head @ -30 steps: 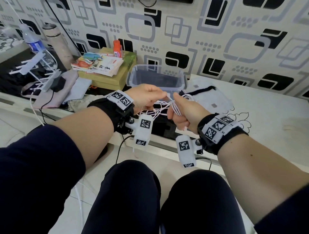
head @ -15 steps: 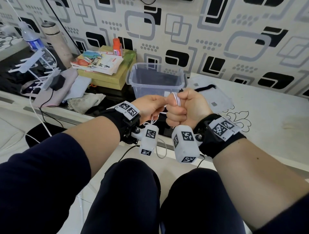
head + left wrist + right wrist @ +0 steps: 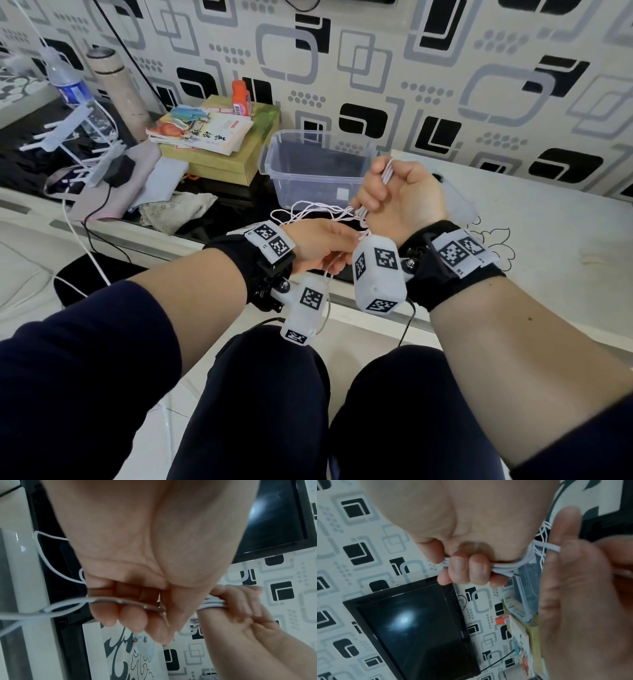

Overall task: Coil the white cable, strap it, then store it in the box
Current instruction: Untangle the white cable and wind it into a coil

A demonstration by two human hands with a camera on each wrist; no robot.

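Right hand (image 3: 399, 200) fist clenched round white cable (image 3: 386, 173) bundle, middle of frame; most of bundle hidden inside fist. Left hand (image 3: 320, 246) below, pinching loose strand; fingertips hidden behind wrist camera. Box (image 3: 274, 171) just behind. Half second ago fists touched; now right higher, loops trailing out left.

box (image 3: 308, 171): clear glossy plastic | white cable (image 3: 318, 209): smooth matt | screen (image 3: 419, 626): glossy black
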